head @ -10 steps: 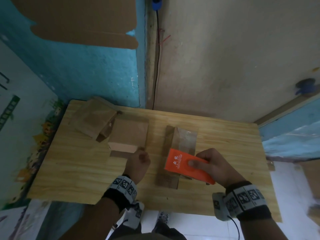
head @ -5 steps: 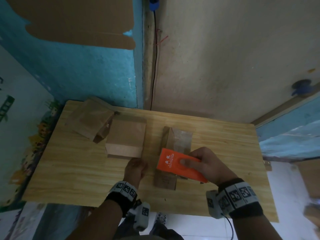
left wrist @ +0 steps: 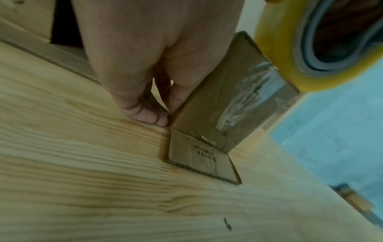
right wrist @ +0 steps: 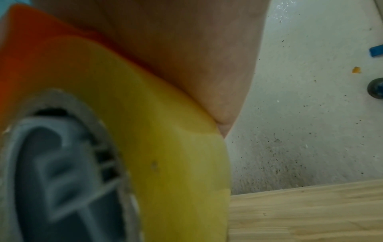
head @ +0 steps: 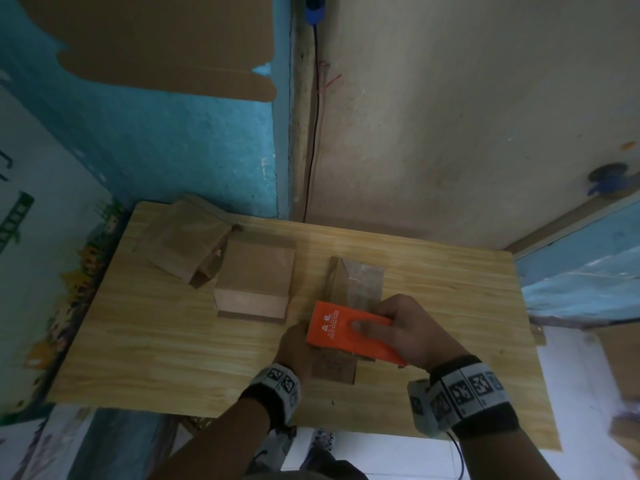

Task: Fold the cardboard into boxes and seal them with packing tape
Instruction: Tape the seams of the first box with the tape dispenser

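A narrow cardboard box (head: 353, 282) lies in the middle of the wooden table (head: 173, 358), with clear tape along its top. In the left wrist view the box (left wrist: 207, 106) shows wrinkled tape on its near end, and one end flap (left wrist: 199, 162) lies flat on the table. My right hand (head: 412, 327) grips an orange tape dispenser (head: 343, 332) over the box's near end. The dispenser's yellow tape roll (right wrist: 165, 131) fills the right wrist view. My left hand (head: 294, 344) is at the box's left side with curled fingertips (left wrist: 149, 116) and thumb at its bottom corner.
A closed square box (head: 256, 282) stands left of the narrow one. More folded cardboard (head: 183, 244) lies at the table's back left corner. A flat cardboard sheet (head: 156, 39) leans on the blue wall. A black cable (head: 311, 133) hangs down the wall behind.
My left hand has moved right, from in front of the square box to the narrow box's left side under the dispenser. My right hand with the dispenser has barely moved.
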{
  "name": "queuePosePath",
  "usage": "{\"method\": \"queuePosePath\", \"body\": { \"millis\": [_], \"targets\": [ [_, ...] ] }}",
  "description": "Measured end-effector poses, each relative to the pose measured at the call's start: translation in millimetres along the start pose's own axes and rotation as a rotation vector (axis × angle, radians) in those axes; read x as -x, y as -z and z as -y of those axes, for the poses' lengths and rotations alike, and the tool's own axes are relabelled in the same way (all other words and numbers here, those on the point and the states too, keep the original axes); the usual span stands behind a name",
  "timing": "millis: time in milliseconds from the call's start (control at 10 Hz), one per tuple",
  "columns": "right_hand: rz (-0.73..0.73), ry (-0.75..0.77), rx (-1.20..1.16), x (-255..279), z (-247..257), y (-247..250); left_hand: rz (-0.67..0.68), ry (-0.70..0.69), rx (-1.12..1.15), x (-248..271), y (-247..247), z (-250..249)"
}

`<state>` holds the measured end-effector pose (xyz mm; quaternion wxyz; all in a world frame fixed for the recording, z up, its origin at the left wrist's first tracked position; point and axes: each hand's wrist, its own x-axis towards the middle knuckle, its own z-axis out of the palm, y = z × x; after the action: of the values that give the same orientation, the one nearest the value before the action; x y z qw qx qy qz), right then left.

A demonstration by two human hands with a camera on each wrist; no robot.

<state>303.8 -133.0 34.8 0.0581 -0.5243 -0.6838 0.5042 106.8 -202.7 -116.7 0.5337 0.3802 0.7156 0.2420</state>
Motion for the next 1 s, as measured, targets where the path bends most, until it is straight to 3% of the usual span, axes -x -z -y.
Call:
{"method": "queuePosePath", "body": {
  "millis": [200, 300, 400, 500, 700, 800, 900, 1000],
  "targets": [
    [0.013, -0.005, 0.029, -3.9, 2.4, 0.4, 0.072, 0.067, -0.373, -11.2, 1.8, 17.0],
    [0.006, 0.000, 0.001, -1.1, 0.2, 1.8, 0.057, -0.039, -0.437, -12.4, 7.1, 5.2],
    [-0.010, -0.040, -0.057, 4.1, -5.5, 7.5, 0.049, -0.090, -0.222, -6.5, 8.4, -0.4],
    [-0.016, -0.075, -0.134, 8.6, -12.6, 15.6, -0.017, -0.028, -0.130, -7.7, 3.8, 3.9],
    [-0.012, -0.022, -0.085, 6.3, -9.1, 12.0, 0.196, -0.001, -0.304, -0.2, -2.2, -14.0],
    [-0.017, -0.006, -0.055, 2.5, -2.2, 5.9, 0.272, 0.047, -0.248, -8.4, 7.0, -10.3],
    [-0.029, 0.006, -0.018, -0.6, 3.2, 0.5, 0.340, 0.111, -0.389, 25.2, 35.1, -54.7],
    [-0.035, -0.005, 0.011, -2.7, 5.9, -0.9, 0.459, 0.120, -0.503, 20.9, 35.6, -51.8]
  ]
}}
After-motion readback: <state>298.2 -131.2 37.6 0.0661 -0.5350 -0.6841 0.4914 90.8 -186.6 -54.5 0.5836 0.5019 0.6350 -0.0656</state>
